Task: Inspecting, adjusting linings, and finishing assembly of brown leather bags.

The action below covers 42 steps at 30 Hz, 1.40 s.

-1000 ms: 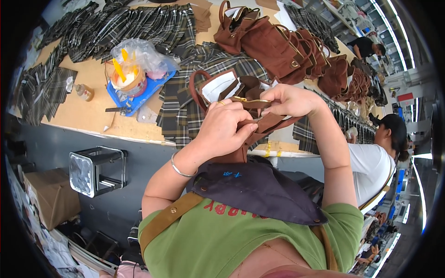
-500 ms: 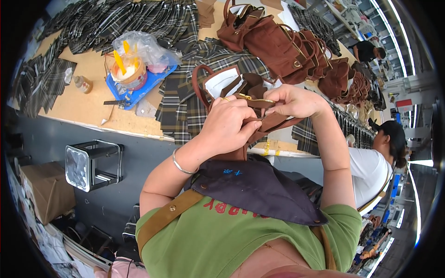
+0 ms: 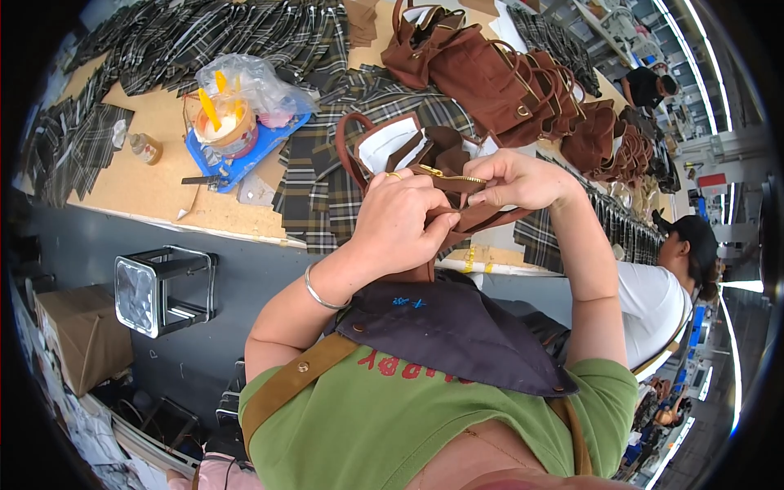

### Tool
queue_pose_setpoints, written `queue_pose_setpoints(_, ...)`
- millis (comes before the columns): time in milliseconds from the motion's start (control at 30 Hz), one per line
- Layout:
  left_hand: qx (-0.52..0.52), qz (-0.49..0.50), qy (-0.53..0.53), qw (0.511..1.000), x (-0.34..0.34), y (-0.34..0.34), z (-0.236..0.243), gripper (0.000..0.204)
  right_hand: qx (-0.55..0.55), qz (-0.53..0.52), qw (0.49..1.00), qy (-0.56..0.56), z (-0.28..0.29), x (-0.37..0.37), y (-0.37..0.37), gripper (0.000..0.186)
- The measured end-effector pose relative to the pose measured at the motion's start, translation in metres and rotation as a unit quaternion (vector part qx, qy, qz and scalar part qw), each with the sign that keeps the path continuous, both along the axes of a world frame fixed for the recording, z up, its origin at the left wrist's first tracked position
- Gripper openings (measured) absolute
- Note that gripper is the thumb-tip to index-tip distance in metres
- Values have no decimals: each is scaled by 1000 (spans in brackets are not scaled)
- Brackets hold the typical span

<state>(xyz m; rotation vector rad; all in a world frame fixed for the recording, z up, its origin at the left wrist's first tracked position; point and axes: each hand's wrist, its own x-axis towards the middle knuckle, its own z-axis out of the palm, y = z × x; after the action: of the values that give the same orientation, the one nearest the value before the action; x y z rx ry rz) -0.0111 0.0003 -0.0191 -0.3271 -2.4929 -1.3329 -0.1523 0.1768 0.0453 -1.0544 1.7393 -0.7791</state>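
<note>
A brown handbag (image 3: 420, 269) stands at the table's near edge, its mouth showing white and brown lining. Along its top runs a zipper (image 3: 445, 172) with gold teeth. My left hand (image 3: 400, 214) is closed, thumb and fingers pinching the bag's near edge. Opposite it, my right hand (image 3: 516, 181) pinches the zipper end and the edge around it. The fingertips of both hands are partly hidden by the bag and by the hands themselves. A curved brown handle (image 3: 347, 155) rises at the bag's left.
Stacks of plaid fabric (image 3: 220, 37) cover the far table. A blue tray (image 3: 237, 167) holds a tub (image 3: 229, 135) with yellow-handled tools. Nearby stands a small bottle (image 3: 146, 149). More brown handbags (image 3: 490, 90) lie behind. A metal stool (image 3: 163, 290) is left; a person in white (image 3: 653, 310) sits right.
Both hands keep their grip on the bag, with barely any shift. The person at right has moved slightly.
</note>
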Motion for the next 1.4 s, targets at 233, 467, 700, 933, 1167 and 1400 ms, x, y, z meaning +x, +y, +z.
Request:
queue_pose_setpoints(233,9,10,5,1000,1,3,-2,14,41,-65,992,-100,7,3,2,13)
queue_pose_setpoints(467,-3,17,-3,1000,5,5,-1,13,57,-114,985,-113,-2,9,10,15)
queue_pose_setpoints(700,6,20,-4,1000,8,5,-2,12,28,-129,984,-123,-2,16,13,16)
queue_pose_setpoints(933,-3,33,3,999,9,6,-1,11,-46,-99,988,-105,5,30,4,24)
queue_pose_setpoints(1167,0,18,-10,1000,12,6,2,11,-3,-135,978,-157,-1,28,8,23)
queue_pose_setpoints(1400,8,25,-43,999,14,5,9,17,-9,-148,976,-160,2,32,5,17)
